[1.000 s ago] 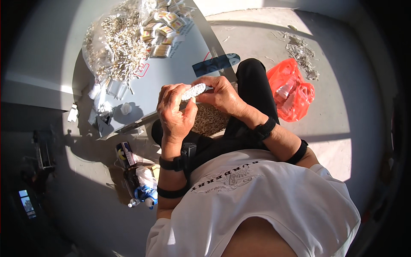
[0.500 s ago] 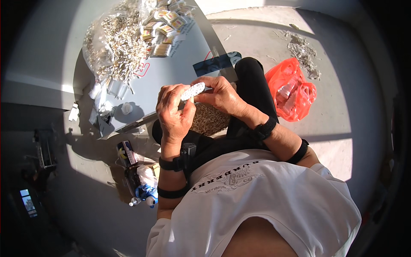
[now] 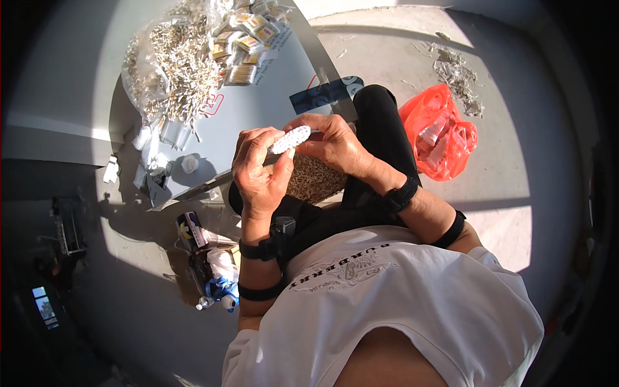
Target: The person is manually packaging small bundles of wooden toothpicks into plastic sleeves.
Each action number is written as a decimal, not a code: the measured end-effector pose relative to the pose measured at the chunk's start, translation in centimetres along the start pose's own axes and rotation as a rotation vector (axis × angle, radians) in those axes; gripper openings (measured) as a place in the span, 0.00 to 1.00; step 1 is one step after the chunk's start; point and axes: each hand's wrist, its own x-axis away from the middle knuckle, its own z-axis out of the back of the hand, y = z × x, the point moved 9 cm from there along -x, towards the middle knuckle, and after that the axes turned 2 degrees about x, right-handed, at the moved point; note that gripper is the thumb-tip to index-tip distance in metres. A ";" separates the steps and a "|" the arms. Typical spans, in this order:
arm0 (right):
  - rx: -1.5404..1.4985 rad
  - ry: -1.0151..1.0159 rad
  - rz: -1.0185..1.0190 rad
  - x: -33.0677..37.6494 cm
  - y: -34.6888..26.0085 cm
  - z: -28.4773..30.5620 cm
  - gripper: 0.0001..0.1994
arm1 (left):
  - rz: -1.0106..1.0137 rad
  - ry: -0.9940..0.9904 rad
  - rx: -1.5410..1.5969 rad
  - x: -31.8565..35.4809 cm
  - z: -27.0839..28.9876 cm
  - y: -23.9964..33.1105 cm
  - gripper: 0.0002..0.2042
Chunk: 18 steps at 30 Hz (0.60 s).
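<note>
White and oblong, a small flat packet [image 3: 289,139] sits pinched between both sets of fingertips, held up over the lap. The left hand [image 3: 259,173] curls around its lower end, thumb and forefinger closed narrowly on it; the right hand [image 3: 335,143] grips the upper end from the other side, fingers bent tight over the top edge. Compared with a second ago, the packet has barely shifted: it is at much the same tilt and height, and both hands remain clamped on it, so the work on it looks to be mid-step rather than finished, though that is only a judgement.

Just beneath the hands lies a tray of pale thin sticks [image 3: 313,179], resting on the knees in dark trousers. Black bands circle both wrists and forearms.

Further out, a grey board [image 3: 271,90] leans ahead of the knees, carrying a heap of loose pale sticks in clear plastic [image 3: 177,61] and a cluster of small filled boxes [image 3: 248,39] near its far edge. To the person's right, an orange plastic bag [image 3: 442,135] lies on the concrete floor, with scattered scraps [image 3: 458,74] beyond it. On the left, bottles and packets [image 3: 209,267] sit low beside the leg.
</note>
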 end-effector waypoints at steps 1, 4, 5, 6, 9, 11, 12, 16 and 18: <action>-0.019 0.029 0.033 0.0 -0.1 0.2 0.12 | -0.014 -0.004 0.003 -0.1 -0.1 0.1 0.14; -0.009 0.030 0.035 0.0 0.2 0.0 0.13 | -0.021 -0.011 0.002 0.0 -0.1 0.0 0.15; -0.010 0.032 0.034 0.0 0.2 0.1 0.13 | -0.021 -0.013 0.004 0.0 -0.1 0.0 0.15; 0.003 0.037 0.039 0.0 0.2 0.2 0.13 | -0.020 -0.016 0.004 0.0 -0.2 0.0 0.15; 0.017 0.045 0.033 0.1 0.1 0.2 0.13 | -0.017 -0.024 -0.002 0.1 -0.2 -0.1 0.15; 0.018 0.047 0.023 0.0 0.2 0.3 0.13 | -0.014 -0.029 -0.009 0.1 -0.2 -0.2 0.15; -0.005 0.047 0.018 0.0 0.4 0.3 0.13 | -0.012 -0.025 -0.006 0.1 -0.1 -0.2 0.15; -0.031 0.055 -0.004 0.0 0.7 0.5 0.13 | -0.006 -0.012 0.000 0.2 0.0 -0.5 0.15; -0.037 0.056 -0.006 0.0 0.6 0.6 0.13 | -0.006 -0.011 -0.008 0.3 0.1 -0.7 0.15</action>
